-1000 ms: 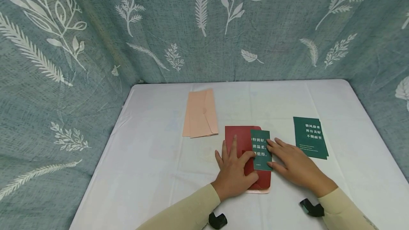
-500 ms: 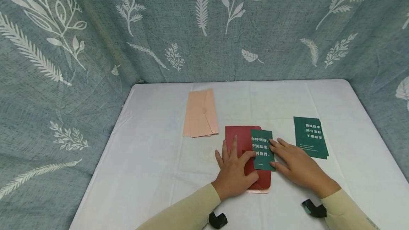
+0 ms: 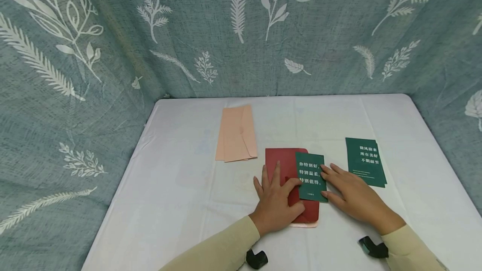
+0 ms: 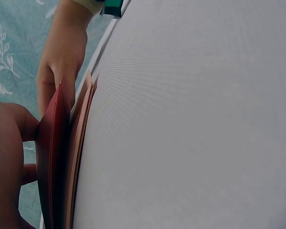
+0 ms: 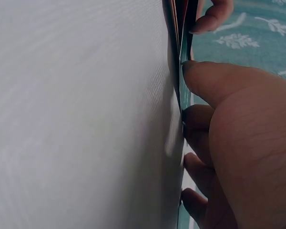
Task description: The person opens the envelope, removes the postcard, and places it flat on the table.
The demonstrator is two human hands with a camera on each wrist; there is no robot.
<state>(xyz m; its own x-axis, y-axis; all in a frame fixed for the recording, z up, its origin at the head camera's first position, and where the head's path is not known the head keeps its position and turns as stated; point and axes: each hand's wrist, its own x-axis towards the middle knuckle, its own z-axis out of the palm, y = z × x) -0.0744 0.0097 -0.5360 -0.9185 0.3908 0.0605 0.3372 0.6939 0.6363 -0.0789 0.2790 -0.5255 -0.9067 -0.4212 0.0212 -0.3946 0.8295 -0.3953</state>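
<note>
Green Card Slides Right

The green card (image 3: 311, 177) sits farther right than before, its edge past the red envelope (image 3: 283, 160) under it. The right hand (image 3: 352, 191) moves too, fingertips and thumb touching that edge. The left hand (image 3: 276, 206) stays spread on the envelope. The left wrist view shows peach layers (image 4: 76, 143) beneath. Green cards (image 3: 362, 164) lie nearby.

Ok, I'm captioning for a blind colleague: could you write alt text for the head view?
A person's left hand rests on a red paper stack while the right hand touches a green printed card overlapping it. Peach envelopes lie farther back on the white table, more green cards at right.
</note>
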